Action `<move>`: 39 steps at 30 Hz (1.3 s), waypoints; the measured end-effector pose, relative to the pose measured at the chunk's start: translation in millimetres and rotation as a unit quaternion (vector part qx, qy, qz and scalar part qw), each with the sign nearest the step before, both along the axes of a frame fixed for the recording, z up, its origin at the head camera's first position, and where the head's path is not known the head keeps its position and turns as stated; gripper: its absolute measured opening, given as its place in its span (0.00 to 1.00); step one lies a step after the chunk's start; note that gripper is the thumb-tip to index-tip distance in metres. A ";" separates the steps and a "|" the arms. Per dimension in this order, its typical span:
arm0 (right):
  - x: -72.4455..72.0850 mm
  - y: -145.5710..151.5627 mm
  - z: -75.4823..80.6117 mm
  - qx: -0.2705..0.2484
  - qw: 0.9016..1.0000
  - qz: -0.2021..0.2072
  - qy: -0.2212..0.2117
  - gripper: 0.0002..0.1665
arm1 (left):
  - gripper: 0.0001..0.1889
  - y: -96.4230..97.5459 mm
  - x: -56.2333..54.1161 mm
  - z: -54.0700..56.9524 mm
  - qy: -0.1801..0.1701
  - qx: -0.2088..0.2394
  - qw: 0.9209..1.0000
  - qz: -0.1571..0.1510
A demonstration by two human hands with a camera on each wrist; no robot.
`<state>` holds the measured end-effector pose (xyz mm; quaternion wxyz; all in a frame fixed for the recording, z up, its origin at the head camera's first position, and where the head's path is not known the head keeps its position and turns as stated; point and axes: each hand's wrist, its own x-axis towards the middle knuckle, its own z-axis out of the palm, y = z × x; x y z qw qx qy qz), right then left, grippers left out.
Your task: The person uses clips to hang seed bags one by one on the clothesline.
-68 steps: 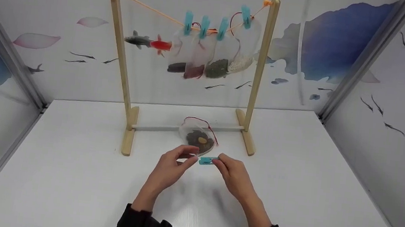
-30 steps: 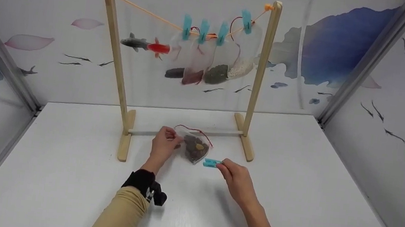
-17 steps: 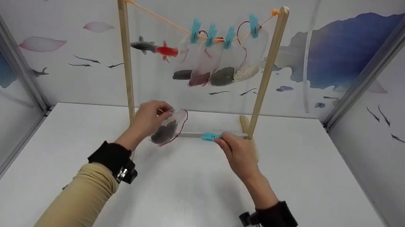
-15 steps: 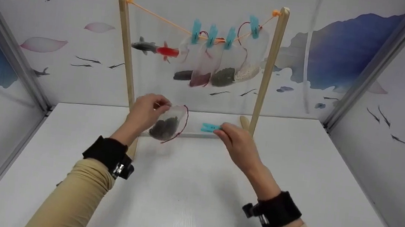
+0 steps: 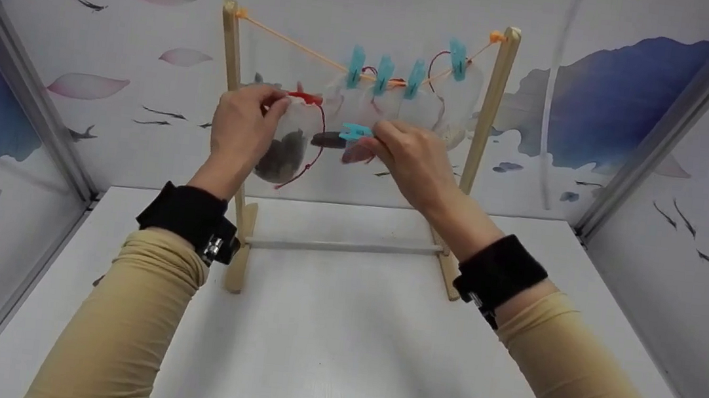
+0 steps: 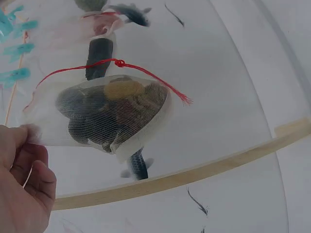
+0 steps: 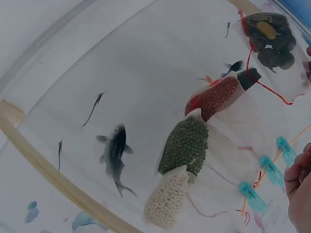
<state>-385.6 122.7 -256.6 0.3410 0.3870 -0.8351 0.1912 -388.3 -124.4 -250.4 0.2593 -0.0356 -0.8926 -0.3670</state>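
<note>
My left hand (image 5: 236,130) pinches the top of a white mesh drawstring bag (image 5: 286,149), raised in front of the rack's left side. Its red drawstring hangs down along the right edge. Dark flat pieces and one yellowish piece (image 6: 124,90) show through the mesh in the left wrist view. My right hand (image 5: 420,170) holds a blue clothespin (image 5: 355,133) between thumb and fingers, its jaws pointing left toward the bag. Both hands are below the orange cord (image 5: 295,42). Several blue clothespins (image 5: 382,75) grip the cord, with similar mesh bags hanging under them.
The wooden rack's left post (image 5: 231,47) and right post (image 5: 488,127) hold up the sagging cord. Hanging bags contain red beads (image 7: 214,99), green beads (image 7: 184,148), white beads (image 7: 165,199) and something dark (image 7: 249,78). A pale rod (image 5: 343,246) joins the feet on the white table (image 5: 326,341).
My left hand has moved left from the bag's earlier place on the table and lifted it to below the cord. My right hand has raised the clothespin from near the table to the same height.
</note>
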 end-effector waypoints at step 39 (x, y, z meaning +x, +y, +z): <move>-3.3 -26.2 67.4 0.233 0.948 -0.214 0.046 0.27 | 0.12 46.2 9.4 14.4 0.031 0.074 0.995 -0.065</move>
